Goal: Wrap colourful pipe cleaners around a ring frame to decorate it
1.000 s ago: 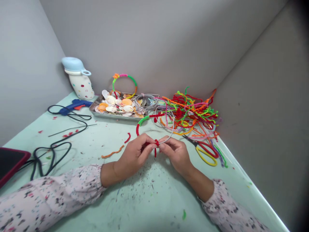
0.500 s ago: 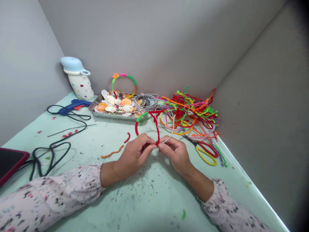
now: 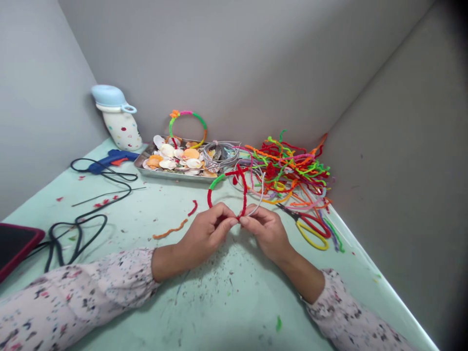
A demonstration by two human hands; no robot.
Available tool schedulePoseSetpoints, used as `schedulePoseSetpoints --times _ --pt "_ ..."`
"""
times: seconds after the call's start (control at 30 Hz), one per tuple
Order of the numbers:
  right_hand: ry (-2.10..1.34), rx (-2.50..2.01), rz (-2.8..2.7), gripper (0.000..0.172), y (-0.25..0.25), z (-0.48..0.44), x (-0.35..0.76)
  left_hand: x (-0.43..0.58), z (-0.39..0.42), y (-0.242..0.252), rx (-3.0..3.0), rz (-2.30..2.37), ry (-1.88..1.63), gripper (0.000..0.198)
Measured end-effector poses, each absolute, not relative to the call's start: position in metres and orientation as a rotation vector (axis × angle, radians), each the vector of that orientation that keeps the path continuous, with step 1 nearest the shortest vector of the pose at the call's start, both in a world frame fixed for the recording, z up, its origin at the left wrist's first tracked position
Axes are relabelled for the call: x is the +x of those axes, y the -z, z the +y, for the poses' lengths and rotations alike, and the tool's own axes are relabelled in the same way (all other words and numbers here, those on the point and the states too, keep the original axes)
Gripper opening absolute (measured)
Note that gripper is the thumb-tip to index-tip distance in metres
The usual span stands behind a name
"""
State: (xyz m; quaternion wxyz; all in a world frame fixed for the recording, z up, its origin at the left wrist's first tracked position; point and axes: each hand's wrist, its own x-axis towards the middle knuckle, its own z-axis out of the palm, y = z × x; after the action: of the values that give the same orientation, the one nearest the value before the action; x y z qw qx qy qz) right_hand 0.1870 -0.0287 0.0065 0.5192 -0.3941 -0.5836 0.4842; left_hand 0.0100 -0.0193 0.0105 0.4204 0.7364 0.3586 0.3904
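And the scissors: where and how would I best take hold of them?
Probably by the yellow loop, from the near side. The scissors lie with their handles nearer the person and black blades pointing left and away, while pipe cleaners crowd the far side.

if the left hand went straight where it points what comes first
Beyond the loop it pinches, the left hand would probably meet the right hand first; the gap's depth is unclear.
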Motion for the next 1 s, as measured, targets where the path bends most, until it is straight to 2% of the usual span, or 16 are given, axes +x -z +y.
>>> schedulePoseSetpoints --times 0.37,1.0 --pt "-1.274 -0.952 -1.228 0.016 0.011 -0.022 0.192 0.011 -0.017 -0.006 1.698 0.866 -0.951 0.015" --pt "-1.269 -1.085 -1.345 0.025 0.011 -0.019 0.192 0.016 -0.015 -0.008 1.382 0.896 -0.869 0.018"
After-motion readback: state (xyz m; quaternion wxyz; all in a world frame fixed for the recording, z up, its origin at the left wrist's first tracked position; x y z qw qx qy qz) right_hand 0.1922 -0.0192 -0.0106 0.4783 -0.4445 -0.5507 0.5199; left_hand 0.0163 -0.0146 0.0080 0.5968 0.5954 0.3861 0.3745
